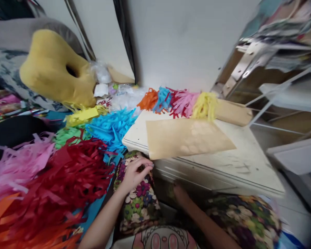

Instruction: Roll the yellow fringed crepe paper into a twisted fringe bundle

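Note:
My left hand (137,173) is over my left thigh at the table's near edge. Its thumb and index fingertips come together in a pinch, just under the near-left corner of a sheet of brown kraft paper (181,138). Whether anything sits between those fingertips is too blurred to make out. The paper lies on the white table (238,166), its left part hanging slightly past the edge. My right hand (180,193) is low in the shadow below the table edge, between my knees, and its fingers are hidden. Cut-paper fringe bundles line the table's back: orange (148,99), blue (162,98), pink (185,102) and yellow (204,105).
On the left lie heaps of paper strips: red (75,169), pink (23,162), blue (114,126) and orange (36,228). Behind them is a yellow cushion (54,72). A folded brown paper piece (233,112) rests at the table's back right, near a white rack (287,93).

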The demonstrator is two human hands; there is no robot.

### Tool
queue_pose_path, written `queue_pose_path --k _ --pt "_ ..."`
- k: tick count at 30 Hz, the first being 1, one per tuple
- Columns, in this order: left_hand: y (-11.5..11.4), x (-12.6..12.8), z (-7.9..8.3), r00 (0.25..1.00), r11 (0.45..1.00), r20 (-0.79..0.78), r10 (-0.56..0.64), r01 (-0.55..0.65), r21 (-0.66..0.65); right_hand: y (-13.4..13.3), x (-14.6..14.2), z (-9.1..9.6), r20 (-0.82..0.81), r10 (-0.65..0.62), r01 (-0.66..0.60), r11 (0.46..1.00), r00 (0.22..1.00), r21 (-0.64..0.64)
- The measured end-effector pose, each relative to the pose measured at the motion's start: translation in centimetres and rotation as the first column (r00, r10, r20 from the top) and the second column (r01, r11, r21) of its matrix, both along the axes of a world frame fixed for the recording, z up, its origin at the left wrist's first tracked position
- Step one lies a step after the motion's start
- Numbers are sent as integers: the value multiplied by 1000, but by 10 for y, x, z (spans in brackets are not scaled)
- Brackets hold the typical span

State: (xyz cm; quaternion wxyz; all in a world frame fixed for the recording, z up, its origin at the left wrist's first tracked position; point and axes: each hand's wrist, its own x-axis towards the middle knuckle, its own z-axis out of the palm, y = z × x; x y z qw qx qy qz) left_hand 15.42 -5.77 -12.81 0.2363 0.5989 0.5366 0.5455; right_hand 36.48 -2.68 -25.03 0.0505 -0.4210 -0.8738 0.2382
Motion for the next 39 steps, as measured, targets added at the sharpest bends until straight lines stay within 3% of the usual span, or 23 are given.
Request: queue_pose_path --k 4,8,10,13,16,19,26,32,36,39 --pt "-6 9 8 993 999 113 30 -32 20 -32 28 40 -8 -65 66 989 998 129" --pt "-18 28 33 976 999 219 -18 11 33 -53 35 103 -173 -32 75 966 984 246" --pt "-24 38 48 947 996 309 -92 91 19 -55 33 138 -419 32 102 950 907 295" --pt "-31 51 69 839 969 507 -196 247 -34 -51 27 182 -626 92 185 913 774 363" --pt "-34 60 84 767 937 600 -226 339 -80 -41 21 209 -778 32 252 937 627 242" --pt "-35 64 91 746 924 627 -225 368 -106 -35 14 221 -824 -20 230 964 567 135" --pt "-32 72 97 680 915 696 -230 395 -84 -34 -1 228 -858 2 161 982 514 99" --pt "-30 72 97 695 917 672 -256 394 -59 -38 -4 235 -892 -16 91 995 452 28" --pt "-30 70 95 737 932 625 -256 359 -41 -41 -4 240 -871 -70 78 996 487 -36" --pt "-32 70 96 776 942 579 -249 332 -39 -43 -4 242 -849 -45 105 994 526 13"
